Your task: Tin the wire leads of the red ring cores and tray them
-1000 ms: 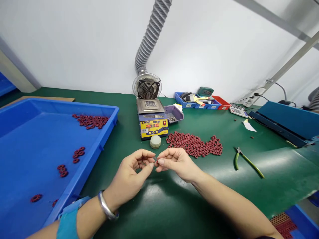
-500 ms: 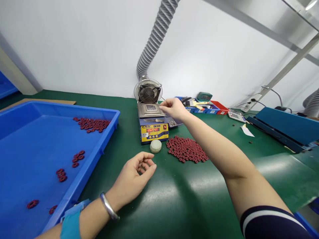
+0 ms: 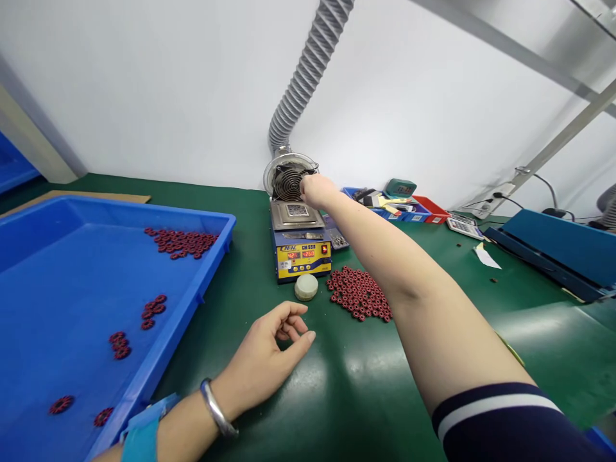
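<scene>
My right hand [image 3: 315, 190] is stretched out over the square opening on top of the blue and yellow solder pot [image 3: 302, 249], just in front of the small round fan [image 3: 287, 174]. Its fingers are pinched together, and what they hold is too small to name. My left hand [image 3: 274, 350] rests on the green mat [image 3: 337, 398] with its fingers loosely curled and nothing visible in them. A pile of small red rings [image 3: 359, 295] lies under my right forearm. A white round puck [image 3: 307, 287] sits in front of the pot.
A large blue tray [image 3: 202, 269] at the left holds scattered red rings [image 3: 180, 241]. A grey ribbed hose [image 3: 308, 70] rises behind the fan. Small blue and red bins [image 3: 414, 210], a calculator [image 3: 464, 226] and a blue machine [image 3: 558, 250] stand at the back right.
My right hand left the left hand, reached forward and now hovers over the solder pot's top. My left hand stayed on the mat and loosened its fingers.
</scene>
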